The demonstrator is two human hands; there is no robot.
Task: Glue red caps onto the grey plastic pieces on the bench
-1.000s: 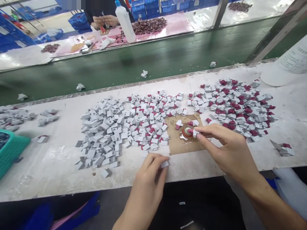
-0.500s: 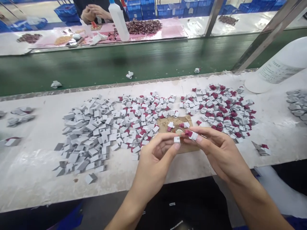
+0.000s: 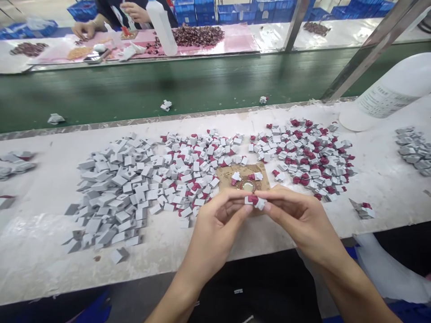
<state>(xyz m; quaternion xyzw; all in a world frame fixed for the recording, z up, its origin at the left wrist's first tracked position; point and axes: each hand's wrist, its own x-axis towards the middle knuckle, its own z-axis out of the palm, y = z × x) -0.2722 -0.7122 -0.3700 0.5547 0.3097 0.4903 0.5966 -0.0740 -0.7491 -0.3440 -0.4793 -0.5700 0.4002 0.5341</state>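
Between thumb and fingertips, my left hand (image 3: 215,224) pinches a small grey plastic block (image 3: 247,200). My right hand (image 3: 301,220) pinches a grey and dark-red plastic piece (image 3: 257,202), and the two parts touch in front of me. Just beyond the fingertips lies a brown cardboard piece (image 3: 224,172) with a small round dish (image 3: 248,186) of clear liquid on it. Two grey and red pieces rest on that cardboard. A pile of plain grey blocks (image 3: 114,193) spreads to the left, merging into grey and red pieces (image 3: 198,166).
Another heap of grey and red pieces (image 3: 306,152) is at the right. A large white bottle (image 3: 384,94) leans behind it, near a metal post (image 3: 363,54). Beyond the table edge runs a green conveyor belt (image 3: 208,80) with a few loose pieces. Across it, a person's hands (image 3: 84,30) are working.
My hands have come together, and the grey and red piece now meets the grey block. Across the belt, the other person's hands have moved apart, one reaching down to the table.
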